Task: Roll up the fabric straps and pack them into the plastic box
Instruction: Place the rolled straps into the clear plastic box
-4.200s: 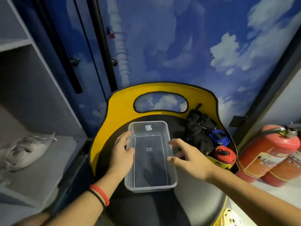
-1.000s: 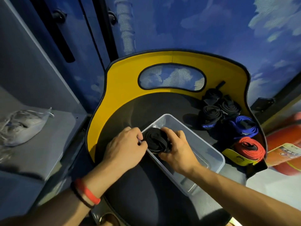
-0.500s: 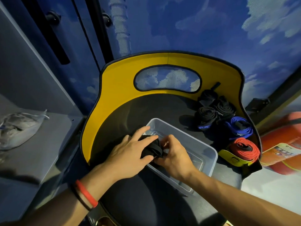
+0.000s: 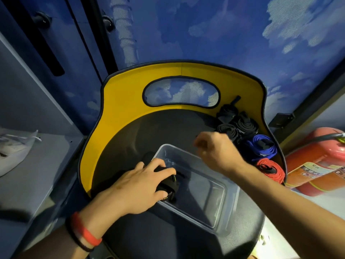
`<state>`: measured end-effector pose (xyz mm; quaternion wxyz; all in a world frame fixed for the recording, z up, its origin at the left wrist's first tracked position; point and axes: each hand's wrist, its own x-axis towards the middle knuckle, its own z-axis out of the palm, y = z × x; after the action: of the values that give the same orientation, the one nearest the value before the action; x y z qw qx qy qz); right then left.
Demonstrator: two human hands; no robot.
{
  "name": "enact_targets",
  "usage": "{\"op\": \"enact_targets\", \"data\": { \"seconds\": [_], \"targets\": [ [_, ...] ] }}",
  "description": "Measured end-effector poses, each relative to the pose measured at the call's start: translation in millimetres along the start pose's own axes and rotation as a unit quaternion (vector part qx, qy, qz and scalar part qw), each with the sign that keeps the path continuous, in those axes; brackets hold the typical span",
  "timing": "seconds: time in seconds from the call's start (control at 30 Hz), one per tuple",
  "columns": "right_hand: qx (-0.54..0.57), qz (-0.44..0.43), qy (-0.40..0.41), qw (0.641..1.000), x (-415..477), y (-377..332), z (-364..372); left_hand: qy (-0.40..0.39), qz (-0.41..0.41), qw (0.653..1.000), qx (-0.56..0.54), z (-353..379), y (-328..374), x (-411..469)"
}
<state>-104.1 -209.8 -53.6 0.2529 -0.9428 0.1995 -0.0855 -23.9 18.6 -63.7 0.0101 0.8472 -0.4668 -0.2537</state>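
Note:
A clear plastic box (image 4: 222,204) lies at an angle on the black chair seat (image 4: 168,128). My left hand (image 4: 138,187) holds a rolled black strap (image 4: 170,189) down in the box's near left corner, fingers curled over it. My right hand (image 4: 214,150) hovers above the box's far edge, blurred, fingers loosely curled and holding nothing. Rolled straps lie along the seat's right side: several black ones (image 4: 235,126), a blue one (image 4: 261,146) and a red one (image 4: 270,169).
The chair's yellow backrest (image 4: 121,101) curves round the seat. A grey shelf (image 4: 33,165) with a pale bag (image 4: 13,148) stands at the left. Red fire extinguishers (image 4: 317,165) lie at the right. A blue cloud-painted wall is behind.
My right hand has let go of the black strap and moved up and right toward the strap pile. My left hand stays on the strap in the box.

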Motion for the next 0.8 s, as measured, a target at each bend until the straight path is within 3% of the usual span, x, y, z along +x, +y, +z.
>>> {"op": "enact_targets", "data": {
  "seconds": [0.1, 0.3, 0.47, 0.6, 0.7, 0.8],
  "targets": [
    [-0.090, 0.002, 0.066, 0.994, 16, 16, -17, 0.002, 0.006, 1.000, 0.003, 1, -2, 0],
    [-0.324, 0.045, -0.061, 0.943, 28, 52, -9, 0.007, 0.012, 1.000, -0.003, 0, -3, 1],
    [-0.359, 0.033, -0.037, 0.932, 28, 71, -3, -0.001, 0.019, 1.000, -0.014, -2, -5, 0],
    [-0.315, 0.017, -0.015, 0.949, 29, 70, -8, -0.003, 0.025, 0.999, -0.022, -3, -5, 0],
    [-0.170, -0.007, 0.025, 0.985, 28, 50, -23, -0.011, 0.019, 0.999, -0.035, -4, -5, 0],
    [-0.041, -0.067, 0.020, 0.997, 20, 13, -37, -0.022, -0.003, 0.999, -0.036, -8, -5, 1]
  ]
}}
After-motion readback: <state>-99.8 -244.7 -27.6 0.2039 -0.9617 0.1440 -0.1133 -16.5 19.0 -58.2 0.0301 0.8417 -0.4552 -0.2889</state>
